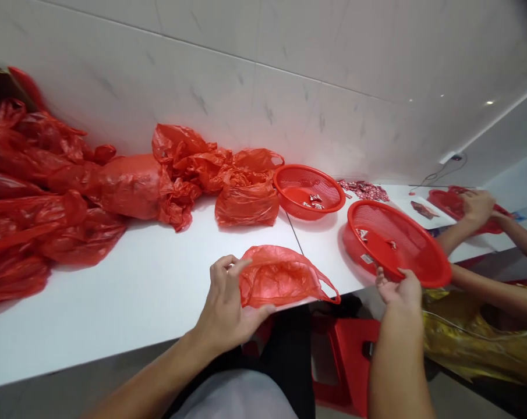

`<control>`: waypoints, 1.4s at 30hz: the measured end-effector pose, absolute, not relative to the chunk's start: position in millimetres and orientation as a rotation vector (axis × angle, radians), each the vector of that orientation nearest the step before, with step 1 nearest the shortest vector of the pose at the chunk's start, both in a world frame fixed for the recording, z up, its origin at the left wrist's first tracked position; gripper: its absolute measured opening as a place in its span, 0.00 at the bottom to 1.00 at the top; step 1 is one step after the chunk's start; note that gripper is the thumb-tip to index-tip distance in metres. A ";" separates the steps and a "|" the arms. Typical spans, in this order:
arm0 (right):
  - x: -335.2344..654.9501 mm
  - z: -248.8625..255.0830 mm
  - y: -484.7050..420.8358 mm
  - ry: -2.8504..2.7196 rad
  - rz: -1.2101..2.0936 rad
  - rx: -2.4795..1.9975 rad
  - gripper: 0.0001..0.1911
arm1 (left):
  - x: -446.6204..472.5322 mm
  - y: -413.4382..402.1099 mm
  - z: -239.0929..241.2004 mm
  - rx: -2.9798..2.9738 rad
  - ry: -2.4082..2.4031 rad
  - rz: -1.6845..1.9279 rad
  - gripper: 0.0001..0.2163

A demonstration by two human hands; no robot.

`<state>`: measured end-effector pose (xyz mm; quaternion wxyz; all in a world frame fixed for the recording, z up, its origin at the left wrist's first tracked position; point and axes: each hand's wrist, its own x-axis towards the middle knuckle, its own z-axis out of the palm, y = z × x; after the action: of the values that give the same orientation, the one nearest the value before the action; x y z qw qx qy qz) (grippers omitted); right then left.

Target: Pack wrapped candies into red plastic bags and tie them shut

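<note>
My left hand (226,311) is at the left side of a red plastic bag (285,279), its thumb along the front edge and fingers at the far side. The bag lies at the table's front edge with its mouth spread and a handle loop to the right. My right hand (400,288) grips the near rim of a red plastic basket (414,256), thumb on top. This basket is tilted toward me over the table edge. A few small wrapped packets (363,234) lie inside it.
A second red basket (300,201) stands behind with small packets in it. Filled red bags (248,203) line the wall to the left. Red-and-white packets (365,190) are piled behind the baskets. At right, another person's hands (477,206) work at red plastic. A red stool (354,355) is below.
</note>
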<state>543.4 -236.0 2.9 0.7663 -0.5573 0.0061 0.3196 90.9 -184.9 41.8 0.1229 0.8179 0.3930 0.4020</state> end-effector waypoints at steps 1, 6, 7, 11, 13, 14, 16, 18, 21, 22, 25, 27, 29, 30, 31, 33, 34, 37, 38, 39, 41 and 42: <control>536.3 3.0 -242.6 0.005 0.697 -1.189 0.13 | 94.4 -192.2 41.0 2.419 1.138 1.231 0.37; 483.8 14.8 -283.6 -0.123 0.771 -1.051 0.14 | 93.5 -209.1 29.8 2.453 1.130 1.413 0.26; 473.1 20.1 -289.0 -0.148 0.798 -1.036 0.13 | 90.9 -209.0 26.8 2.439 1.137 1.421 0.25; 440.2 37.7 -293.7 -0.223 0.933 -1.020 0.10 | 84.0 -204.6 14.4 2.425 1.210 1.373 0.23; 428.5 40.9 -288.6 -0.265 1.006 -1.048 0.11 | 83.8 -200.1 9.1 2.482 1.233 1.257 0.28; 423.1 41.4 -284.9 -0.292 1.040 -1.064 0.12 | 84.1 -196.8 7.4 2.524 1.238 1.185 0.30; 412.4 41.7 -275.9 -0.341 1.096 -1.080 0.13 | 84.5 -187.7 7.2 2.596 1.233 1.048 0.32; 402.1 42.4 -265.8 -0.386 1.145 -1.077 0.11 | 84.1 -176.3 13.0 2.601 1.202 0.966 0.31; 390.0 45.1 -251.6 -0.455 1.231 -1.079 0.12 | 81.4 -157.2 31.4 2.390 1.151 0.895 0.28; 387.2 46.3 -247.8 -0.470 1.258 -1.092 0.13 | 79.6 -150.4 38.6 2.285 1.145 0.874 0.26; 382.4 50.2 -239.1 -0.469 1.258 -1.143 0.12 | 71.0 -129.3 56.0 2.081 1.209 0.867 0.19; 381.5 53.0 -234.3 -0.463 1.177 -1.160 0.12 | 63.7 -115.3 61.6 2.025 1.272 0.892 0.19; 381.4 55.6 -229.3 -0.469 1.060 -1.163 0.17 | 58.1 -102.9 63.7 1.903 1.223 0.885 0.19; 381.5 56.4 -226.7 -0.474 1.004 -1.162 0.18 | 56.7 -97.8 64.3 1.805 1.157 0.876 0.17; 381.6 56.8 -224.2 -0.478 0.955 -1.163 0.19 | 56.5 -93.3 65.0 1.696 1.083 0.874 0.16; 381.7 55.6 -219.7 -0.485 0.894 -1.166 0.20 | 59.3 -86.5 67.4 1.474 0.956 0.910 0.16; 381.8 54.0 -217.9 -0.487 0.880 -1.170 0.21 | 61.8 -83.9 69.2 1.364 0.902 0.935 0.17; 382.5 46.8 -214.7 -0.488 0.845 -1.219 0.20 | 70.2 -77.6 76.1 1.058 0.736 0.983 0.22; 383.0 44.4 -214.1 -0.484 0.826 -1.253 0.18 | 72.7 -75.8 78.4 0.977 0.696 0.992 0.22; 383.6 42.3 -213.7 -0.480 0.803 -1.292 0.17 | 75.0 -74.1 80.4 0.917 0.675 1.006 0.22; 384.7 38.9 -212.9 -0.488 0.761 -1.366 0.15 | 79.0 -71.1 82.9 0.859 0.679 1.058 0.23; 385.1 37.6 -212.4 -0.504 0.744 -1.393 0.15 | 80.8 -69.7 82.9 0.852 0.693 1.084 0.24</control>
<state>385.1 -212.4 37.6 0.6755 -0.6196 -0.2241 0.3310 80.8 -69.7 82.9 0.7170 0.3848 0.3130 0.4897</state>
